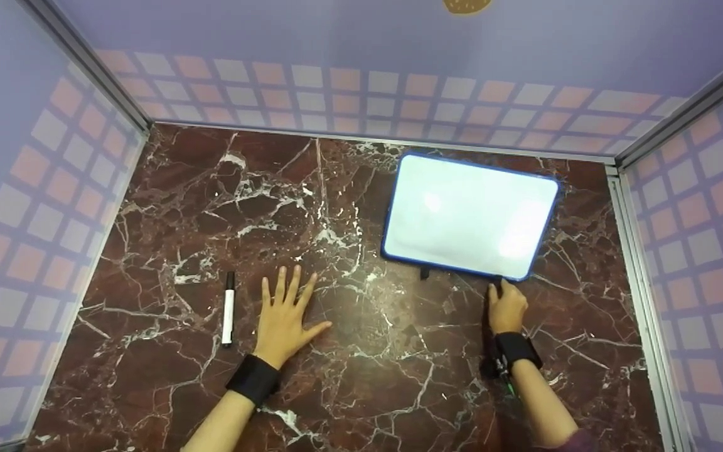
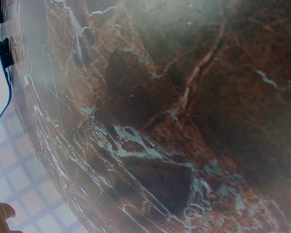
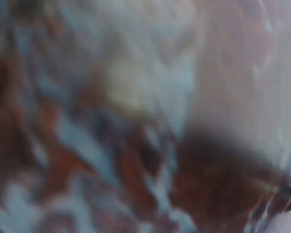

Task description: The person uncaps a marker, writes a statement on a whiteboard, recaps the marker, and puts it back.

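Observation:
A small whiteboard [image 1: 462, 213] with a blue frame is at the back right of the table, slightly turned. My right hand [image 1: 507, 307] is at its near edge by the right corner, fingers curled, pinching the blue frame. A black tab [image 1: 424, 273] sticks out under that edge; the left wrist view shows a black piece [image 2: 5, 52] at the frame too. Fingers spread wide, my left hand [image 1: 283, 326] is over the marble surface, holding nothing. Just left of it lies a white marker [image 1: 228, 311] with a black cap. In the right wrist view the whiteboard is mostly out of sight.
Dark red marble with pale veins covers the tabletop [image 1: 361, 389]. Lilac panels with pink and white squares enclose it: a back wall [image 1: 361, 37], a left wall [image 1: 29, 188] and a right wall [image 1: 706, 251]. Metal rails run along the corners. A black band circles each wrist.

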Demonstrator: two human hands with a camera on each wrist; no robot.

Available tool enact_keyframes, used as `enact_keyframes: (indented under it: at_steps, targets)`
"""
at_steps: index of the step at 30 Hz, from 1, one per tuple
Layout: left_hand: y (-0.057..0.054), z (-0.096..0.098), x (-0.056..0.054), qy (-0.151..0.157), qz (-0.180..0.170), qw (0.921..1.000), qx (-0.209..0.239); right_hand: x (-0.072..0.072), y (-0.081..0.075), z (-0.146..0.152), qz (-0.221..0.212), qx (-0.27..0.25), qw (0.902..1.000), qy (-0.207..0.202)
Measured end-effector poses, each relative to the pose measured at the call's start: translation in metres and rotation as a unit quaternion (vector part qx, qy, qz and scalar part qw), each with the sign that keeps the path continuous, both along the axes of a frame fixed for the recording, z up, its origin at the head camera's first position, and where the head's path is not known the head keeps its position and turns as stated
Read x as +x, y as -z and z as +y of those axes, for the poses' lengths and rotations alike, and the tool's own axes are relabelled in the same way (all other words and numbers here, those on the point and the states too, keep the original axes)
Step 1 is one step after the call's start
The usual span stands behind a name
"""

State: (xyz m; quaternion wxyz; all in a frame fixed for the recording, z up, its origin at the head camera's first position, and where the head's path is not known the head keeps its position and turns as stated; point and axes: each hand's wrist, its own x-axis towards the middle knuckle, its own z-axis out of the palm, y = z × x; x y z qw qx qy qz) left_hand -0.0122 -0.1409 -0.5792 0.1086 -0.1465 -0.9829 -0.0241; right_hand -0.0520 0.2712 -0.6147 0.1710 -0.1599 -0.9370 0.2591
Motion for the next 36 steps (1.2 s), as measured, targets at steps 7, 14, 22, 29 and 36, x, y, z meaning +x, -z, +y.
enact_keyframes:
  at_steps: [7, 14, 22, 29, 36]
  targets:
    - [0.0, 0.0, 0.0, -0.006, -0.011, 0.9999, 0.001, 0.011, 0.002, -0.015, 0.013, 0.005, 0.9997, -0.018]
    - [0.0, -0.001, 0.0, -0.006, -0.012, 0.9999, -0.001, 0.027, 0.004, -0.032, 0.042, 0.021, 0.9972, -0.058]
    - [0.001, -0.002, 0.0, -0.008, -0.007, 0.9999, -0.005, 0.045, 0.006, -0.048, 0.069, 0.04, 0.9927, -0.091]
    - [0.003, -0.003, 0.0, -0.006, -0.007, 0.9999, 0.005, 0.06, 0.008, -0.058, 0.088, 0.04, 0.9902, -0.101]
    - [0.005, -0.005, 0.001, -0.004, 0.014, 0.9997, 0.021, 0.072, 0.009, -0.068, 0.114, 0.048, 0.9858, -0.113]
